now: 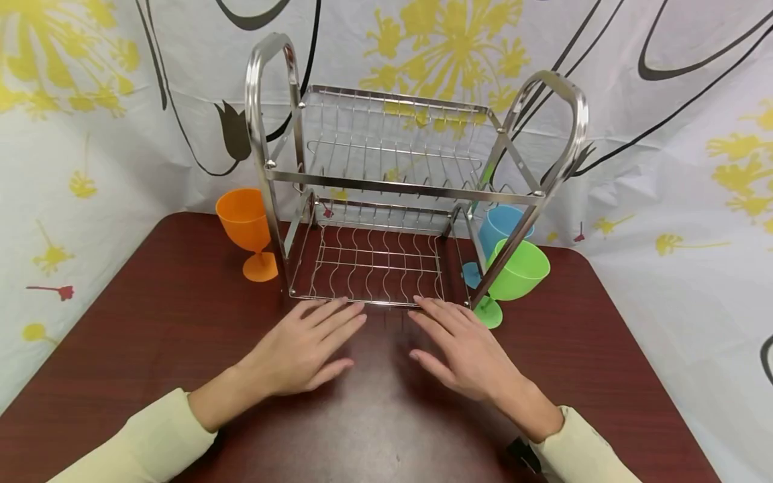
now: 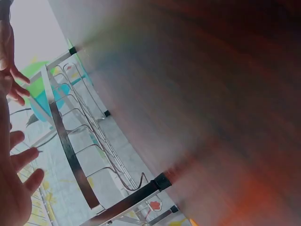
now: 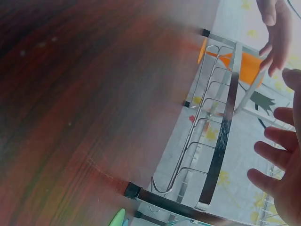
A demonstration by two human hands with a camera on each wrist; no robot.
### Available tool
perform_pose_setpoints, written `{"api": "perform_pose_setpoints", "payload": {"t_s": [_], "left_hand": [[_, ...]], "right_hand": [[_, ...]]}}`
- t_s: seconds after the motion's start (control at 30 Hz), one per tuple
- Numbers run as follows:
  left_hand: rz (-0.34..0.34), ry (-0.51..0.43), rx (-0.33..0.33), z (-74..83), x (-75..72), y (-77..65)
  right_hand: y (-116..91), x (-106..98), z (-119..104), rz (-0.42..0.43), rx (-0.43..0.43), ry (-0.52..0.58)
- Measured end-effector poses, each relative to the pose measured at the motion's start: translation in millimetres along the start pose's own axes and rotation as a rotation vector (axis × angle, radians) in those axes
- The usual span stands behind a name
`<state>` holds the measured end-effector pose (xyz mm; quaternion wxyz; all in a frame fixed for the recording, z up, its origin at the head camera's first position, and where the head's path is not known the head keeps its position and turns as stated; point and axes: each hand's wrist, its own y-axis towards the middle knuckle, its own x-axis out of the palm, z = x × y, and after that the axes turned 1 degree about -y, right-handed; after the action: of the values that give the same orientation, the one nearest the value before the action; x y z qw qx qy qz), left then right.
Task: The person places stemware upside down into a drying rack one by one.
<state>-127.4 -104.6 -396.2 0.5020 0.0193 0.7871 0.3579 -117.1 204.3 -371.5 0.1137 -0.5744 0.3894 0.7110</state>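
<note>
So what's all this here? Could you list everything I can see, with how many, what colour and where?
Dish rack: 1, silver metal, two tiers, standing on the table
Orange goblet: 1, orange, by the rack's left side
Green goblet: 1, green, by the rack's right side
Blue goblet: 1, blue, behind the green one
Table: 1, dark reddish brown, under everything
Patterned sheeting: number of pieces unclear, white with yellow, dark and red motifs, around the table
Small black item: 1, black, at the right cuff
Sleeves: 2, pale cream, on both arms
Left hand: 1, bare, before the rack
Right hand: 1, bare, likewise
</note>
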Motion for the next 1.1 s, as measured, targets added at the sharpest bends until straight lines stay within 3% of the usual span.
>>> {"api": "perform_pose_setpoints", "payload": {"t_s": [0.13, 0.23, 0.5, 0.87, 1.1], "left_hand": [[0.156, -0.017, -0.006, -2.9, -1.0, 3.1], [0.231, -0.013, -0.009, -4.8, -2.4, 4.5], [0.334, 0.015, -0.027, -7.9, -6.9, 6.9], [0.530, 0.049, -0.076, -14.7, -19.8, 13.8], [0.582, 0.047, -0.148, -18.3, -26.9, 11.0]], "right_hand": [[1.0, -0.8, 2.2, 0.125, 0.001, 0.013], [1.8, -1.5, 3.5, 0.225, 0.012, 0.025], [3.9, -5.3, 4.4, 0.403, 0.053, 0.040], [5.3, -17.8, 6.4, 0.617, 0.060, 0.041], [3.0, -26.7, 10.1, 0.716, 0.084, 0.033]]}}
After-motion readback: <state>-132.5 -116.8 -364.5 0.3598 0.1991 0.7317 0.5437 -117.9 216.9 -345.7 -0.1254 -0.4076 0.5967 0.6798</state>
